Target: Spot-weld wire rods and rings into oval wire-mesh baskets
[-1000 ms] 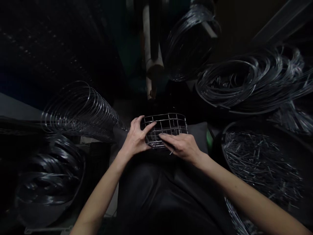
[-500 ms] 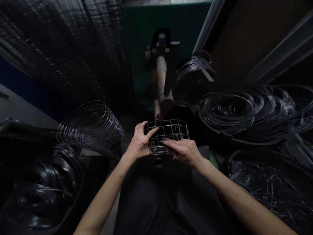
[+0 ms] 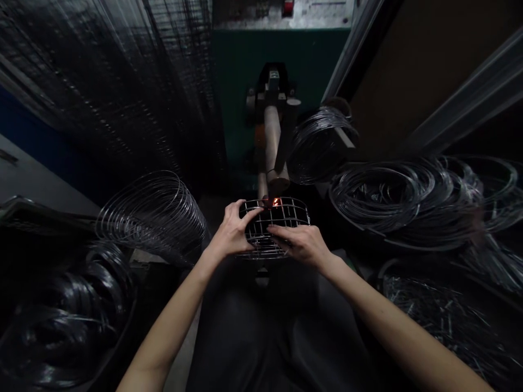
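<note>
Between my hands is a small wire basket (image 3: 281, 220), a curved grid of shiny metal wires. My left hand (image 3: 232, 228) grips its left side, thumb and fingers around the wires. From the right, my right hand (image 3: 304, 242) holds the near side, its fingers pressed on the mesh. The basket's far rim sits at the electrode tips of a spot welder (image 3: 278, 147), where an orange spark (image 3: 276, 202) glows. Some fingertips are hidden behind the wires.
Left of my hands stands a spiral of wire rings (image 3: 155, 215), with dark wire coils (image 3: 73, 310) below it. At right are a tub of wire loops (image 3: 392, 201) and a bin of short wire pieces (image 3: 441, 310). Another wire coil (image 3: 322, 144) hangs beside the welder.
An orange spark has appeared at the basket's far rim. The basket has shifted slightly left, and my right hand has moved a little up and left. The camera view has tilted up slightly.
</note>
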A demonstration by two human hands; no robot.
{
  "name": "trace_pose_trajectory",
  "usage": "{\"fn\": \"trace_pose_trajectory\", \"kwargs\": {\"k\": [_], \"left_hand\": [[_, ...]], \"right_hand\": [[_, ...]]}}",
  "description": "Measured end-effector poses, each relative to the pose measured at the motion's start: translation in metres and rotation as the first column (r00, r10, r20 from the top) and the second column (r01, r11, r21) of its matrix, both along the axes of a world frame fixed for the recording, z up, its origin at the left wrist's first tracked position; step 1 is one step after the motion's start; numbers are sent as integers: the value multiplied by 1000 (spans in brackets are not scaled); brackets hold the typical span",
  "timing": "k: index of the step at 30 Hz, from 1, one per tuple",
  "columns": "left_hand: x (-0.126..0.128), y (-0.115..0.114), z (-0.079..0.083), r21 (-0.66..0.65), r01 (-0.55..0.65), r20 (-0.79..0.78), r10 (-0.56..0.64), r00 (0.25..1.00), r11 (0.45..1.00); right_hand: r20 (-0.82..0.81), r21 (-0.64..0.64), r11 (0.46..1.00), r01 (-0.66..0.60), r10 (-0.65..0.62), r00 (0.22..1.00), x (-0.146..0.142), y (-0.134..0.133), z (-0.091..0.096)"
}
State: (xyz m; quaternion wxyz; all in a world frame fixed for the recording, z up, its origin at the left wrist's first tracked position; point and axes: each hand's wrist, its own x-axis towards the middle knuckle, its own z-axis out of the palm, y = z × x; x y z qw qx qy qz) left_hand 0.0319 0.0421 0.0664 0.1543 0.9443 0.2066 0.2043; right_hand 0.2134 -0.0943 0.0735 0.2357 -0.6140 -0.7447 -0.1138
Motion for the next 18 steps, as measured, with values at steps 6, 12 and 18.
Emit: {"fn": "trace_pose_trajectory", "kwargs": {"k": [6, 12, 18], "left_hand": [[1, 6, 2, -17, 8, -22, -8, 1000, 1000], [12, 26, 9, -41, -12, -53, 10, 999, 999], [17, 34, 5, -33, -4, -8, 4, 1000, 999]], "right_hand": [[-20, -132, 991, 38, -41, 999, 3, 3, 5], [-22, -161, 975, 151, -156, 987, 9, 26, 13], [-57, -75, 987, 146, -150, 987, 15, 24, 5]]}}
